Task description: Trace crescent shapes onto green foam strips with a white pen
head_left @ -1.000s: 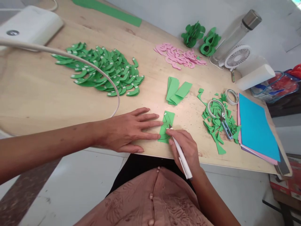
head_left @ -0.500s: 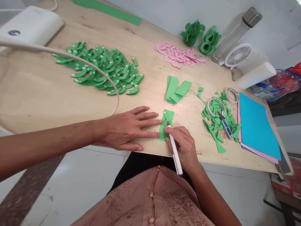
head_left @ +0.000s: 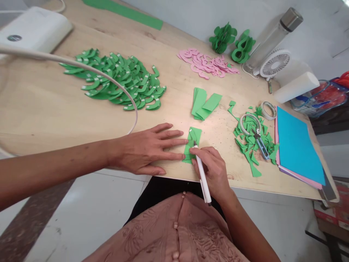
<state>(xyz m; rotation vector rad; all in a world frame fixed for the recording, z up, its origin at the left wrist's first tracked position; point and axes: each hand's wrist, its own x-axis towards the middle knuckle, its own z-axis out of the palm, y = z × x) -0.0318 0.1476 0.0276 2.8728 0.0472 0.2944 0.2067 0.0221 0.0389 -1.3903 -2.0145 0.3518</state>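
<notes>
A small folded green paper piece (head_left: 195, 136) lies near the front edge of the wooden table (head_left: 40, 109), with a curved green shape on top of it. My left hand (head_left: 148, 148) lies flat, fingers spread, its fingertips pressing on the left side of the paper. My right hand (head_left: 214, 171) grips a white pen (head_left: 201, 174), whose tip touches the green paper.
A pile of green cut-outs (head_left: 120, 80) lies at the back left, pink cut-outs (head_left: 207, 63) at the back. Folded green strips (head_left: 204, 103), green scraps with tape rolls and clippers (head_left: 252, 136), blue and pink sheets (head_left: 296, 149), a small fan (head_left: 274, 65), a bottle (head_left: 272, 36) and a lamp cable (head_left: 81, 67) surround the hands.
The pen tip has moved slightly up and left along the green paper, and my right hand has turned the pen more upright. My left hand has stayed flat in place.
</notes>
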